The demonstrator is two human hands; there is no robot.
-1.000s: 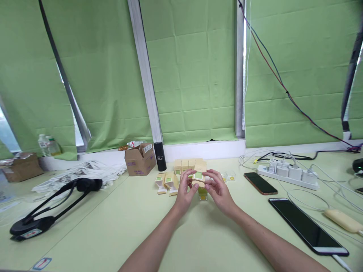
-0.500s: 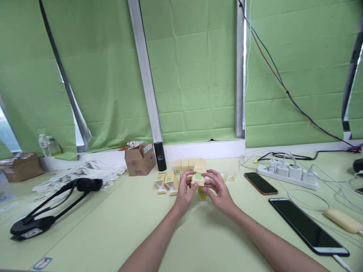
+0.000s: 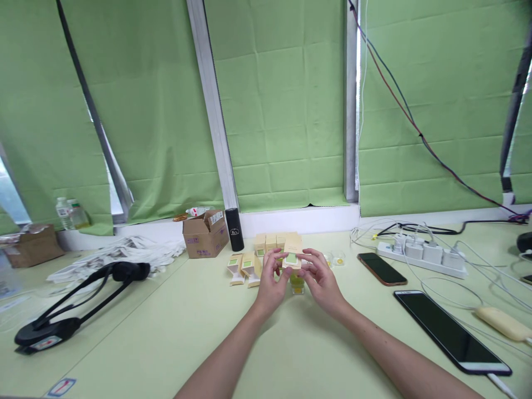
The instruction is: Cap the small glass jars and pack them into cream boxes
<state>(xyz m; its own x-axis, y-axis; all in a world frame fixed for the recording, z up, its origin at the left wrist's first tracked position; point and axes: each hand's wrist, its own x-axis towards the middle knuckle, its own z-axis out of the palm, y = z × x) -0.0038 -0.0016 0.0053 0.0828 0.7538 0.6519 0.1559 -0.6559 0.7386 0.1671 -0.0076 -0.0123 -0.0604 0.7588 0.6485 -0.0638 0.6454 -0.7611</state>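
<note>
Between them, my left hand [image 3: 273, 279] and my right hand [image 3: 319, 277] grip a small cream cardboard box [image 3: 292, 260] with a green panel on its face. The fingers of both hands are closed on its sides. Just below the box, a small clear container with something yellow-green inside [image 3: 297, 285] stands on the table. To the left of my hands are two cream boxes with open flaps [image 3: 243, 267]. Behind my hands several more cream boxes [image 3: 270, 241] stand in a row. Small clear containers with yellow contents [image 3: 337, 259] sit right of my right hand.
A brown carton [image 3: 205, 235] and a black cylinder [image 3: 235, 229] stand at the back. Two phones [image 3: 381, 269] [image 3: 451, 330], a white power strip [image 3: 424, 256] and loose cables lie to the right. A black head strap [image 3: 83, 302] lies left, near a white heap [image 3: 124, 255].
The held box has tipped and shifted very slightly, and more of the clear container below shows between my hands. My hands stay almost in the same place.
</note>
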